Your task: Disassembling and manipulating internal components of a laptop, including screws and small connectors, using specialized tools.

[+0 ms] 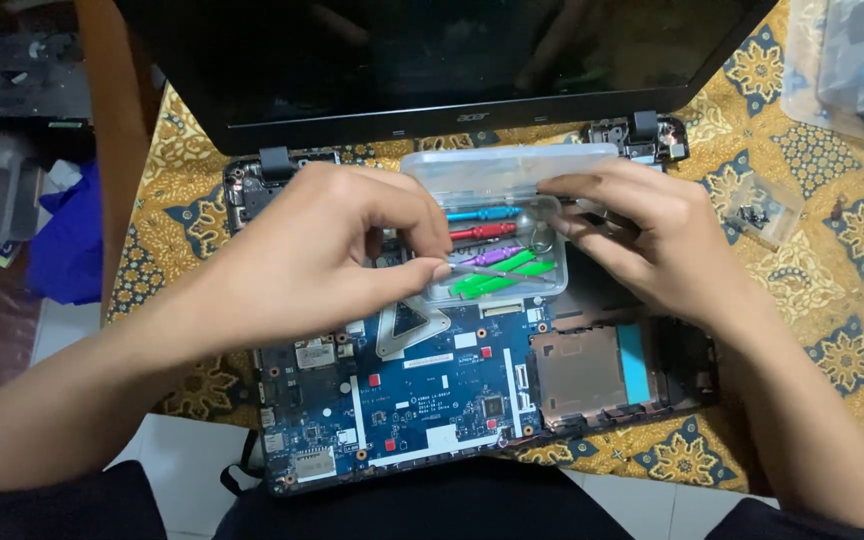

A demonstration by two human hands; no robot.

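An opened laptop lies on my lap and a patterned cloth, its blue motherboard bare and its dark screen tilted up at the back. On it rests a clear plastic tool case with its lid raised, holding blue, red and purple screwdrivers and green pry tools. My left hand pinches a thin metal tool over the case. My right hand grips the case's right edge and lid.
A yellow and blue patterned cloth covers the table. A small clear bag of screws lies to the right, and a larger plastic bag sits at the top right. Blue fabric and clutter are at the left.
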